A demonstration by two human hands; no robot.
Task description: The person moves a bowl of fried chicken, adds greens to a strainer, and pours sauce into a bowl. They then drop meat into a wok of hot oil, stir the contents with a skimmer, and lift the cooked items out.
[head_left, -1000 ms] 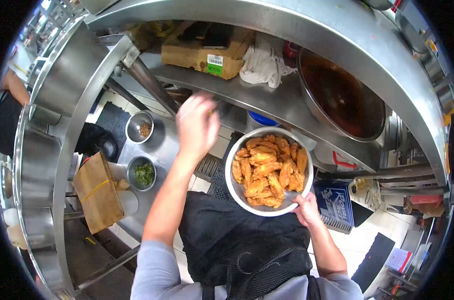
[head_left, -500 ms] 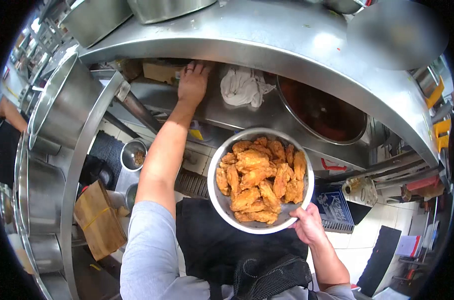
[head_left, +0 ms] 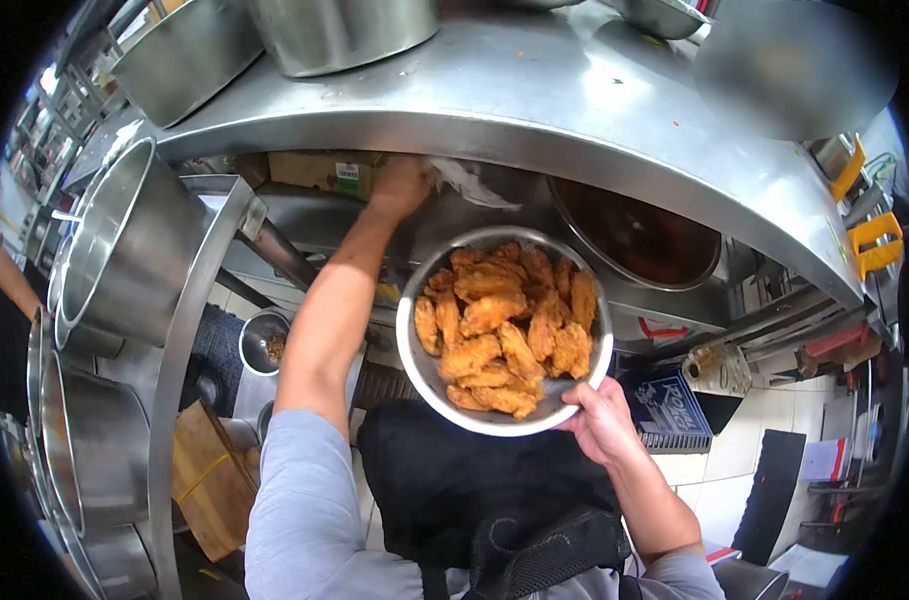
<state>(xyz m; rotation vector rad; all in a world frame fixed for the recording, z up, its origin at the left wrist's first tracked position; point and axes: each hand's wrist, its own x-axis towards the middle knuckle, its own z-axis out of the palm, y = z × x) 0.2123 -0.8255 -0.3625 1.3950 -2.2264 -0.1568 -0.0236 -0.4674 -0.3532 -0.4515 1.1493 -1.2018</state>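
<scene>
My right hand [head_left: 601,420] grips the lower right rim of a round metal bowl [head_left: 562,415], with the thumb over the edge. Golden-brown fried chicken pieces [head_left: 494,310] are piled in the bowl, which tips a little toward me. Under the steel counter, my left hand [head_left: 404,185] reaches onto the lower shelf, its fingers partly in shadow and closed at the end of a white cloth [head_left: 474,187]. The cloth trails out to the right of that hand. Just left of the hand lies a cardboard box [head_left: 309,170] with a green-and-white label.
A wide metal basin [head_left: 639,235] of dark reddish content sits on the shelf at right. The counter's steel edge [head_left: 534,137] overhangs it. Large metal pots [head_left: 139,240] line the left side. A blue crate [head_left: 671,410] stands on the floor at right. Part of another person's arm [head_left: 12,280] shows far left.
My left hand has shifted right and closed on the white cloth, which is now stretched rather than bunched. The bowl of chicken has moved slightly up and left in view.
</scene>
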